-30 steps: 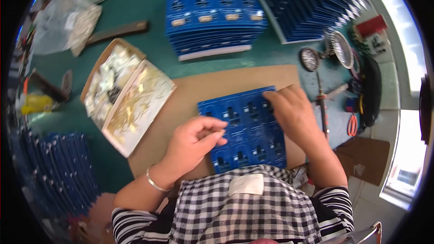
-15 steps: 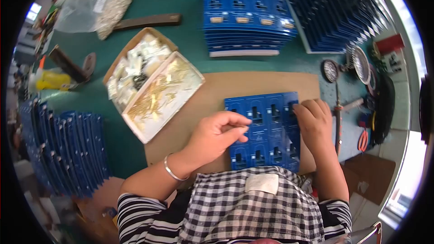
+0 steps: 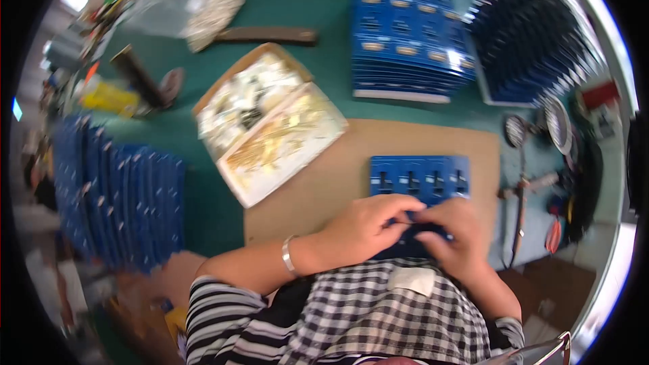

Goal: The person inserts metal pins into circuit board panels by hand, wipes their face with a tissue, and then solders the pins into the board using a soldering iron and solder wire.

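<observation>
"What's in the white tray (image 3: 253, 188)?"
"Golden slivers (image 3: 274, 145) — ten o'clock from the left hand (image 3: 372, 228). The adjoining box (image 3: 295, 64) holds packets (image 3: 233, 108)."
"Hands?"
"The right (image 3: 463, 233) nearly meets the left over the blue board (image 3: 419, 174), four o'clock in view — grip unclear."

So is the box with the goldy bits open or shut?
Open: no lid covers the box, and you can see the thin gold-coloured pieces lying inside.

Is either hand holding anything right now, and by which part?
It can't be told: the left hand and right hand are close together over the blue board, and anything pinched there is too blurred to see.
</observation>
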The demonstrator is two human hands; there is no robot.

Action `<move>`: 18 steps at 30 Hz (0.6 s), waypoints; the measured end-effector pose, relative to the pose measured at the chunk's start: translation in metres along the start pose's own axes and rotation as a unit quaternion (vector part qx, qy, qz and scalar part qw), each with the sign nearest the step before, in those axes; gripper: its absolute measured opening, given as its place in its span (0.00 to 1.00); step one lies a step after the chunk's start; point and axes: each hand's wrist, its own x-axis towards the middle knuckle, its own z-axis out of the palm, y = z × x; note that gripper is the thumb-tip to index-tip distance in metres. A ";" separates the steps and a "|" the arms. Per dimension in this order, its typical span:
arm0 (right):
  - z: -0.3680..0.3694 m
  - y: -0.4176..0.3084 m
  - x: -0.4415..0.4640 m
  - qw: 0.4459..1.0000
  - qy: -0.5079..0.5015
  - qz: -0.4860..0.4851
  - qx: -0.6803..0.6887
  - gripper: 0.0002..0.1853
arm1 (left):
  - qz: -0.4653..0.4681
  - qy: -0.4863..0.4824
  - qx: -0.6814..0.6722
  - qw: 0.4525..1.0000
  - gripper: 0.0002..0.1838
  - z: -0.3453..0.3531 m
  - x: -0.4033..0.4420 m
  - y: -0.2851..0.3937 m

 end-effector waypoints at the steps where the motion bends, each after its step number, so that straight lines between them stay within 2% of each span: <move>1: 0.006 0.002 0.001 1.000 -0.007 -0.016 0.003 0.13 | -0.036 -0.043 0.016 0.998 0.20 -0.004 0.000 0.007; 3: 0.011 0.005 0.002 0.999 -0.008 -0.035 -0.014 0.10 | -0.010 -0.034 0.035 0.999 0.21 -0.002 -0.003 0.005; 6: 0.014 0.007 -0.004 0.995 0.013 -0.058 -0.084 0.07 | -0.054 -0.030 0.034 0.998 0.19 0.003 -0.004 0.006; 7: 0.013 0.008 -0.004 0.994 0.026 -0.058 -0.090 0.07 | -0.023 -0.024 0.036 0.999 0.18 0.006 -0.002 0.004; 8: 0.006 0.013 -0.006 0.995 0.060 -0.029 -0.074 0.06 | 0.004 -0.013 0.041 0.999 0.17 0.006 0.001 0.001; 10: -0.005 0.027 -0.004 0.992 0.123 0.019 -0.029 0.05 | -0.041 -0.028 -0.017 0.999 0.12 -0.001 0.000 -0.005; 11: -0.014 0.032 -0.003 0.985 0.154 0.078 -0.020 0.04 | -0.067 -0.032 -0.043 0.996 0.10 -0.003 -0.001 -0.007; 12: -0.018 0.046 -0.003 0.975 0.196 0.085 -0.061 0.04 | -0.090 -0.012 -0.088 0.992 0.09 -0.003 -0.001 -0.008; 14: -0.026 0.055 0.000 0.964 0.218 0.150 0.041 0.03 | -0.133 0.028 -0.175 0.975 0.07 -0.002 -0.001 -0.012; 18: -0.026 0.072 0.001 0.975 0.186 0.123 -0.003 0.04 | -0.139 0.038 -0.198 0.969 0.05 -0.003 0.001 -0.012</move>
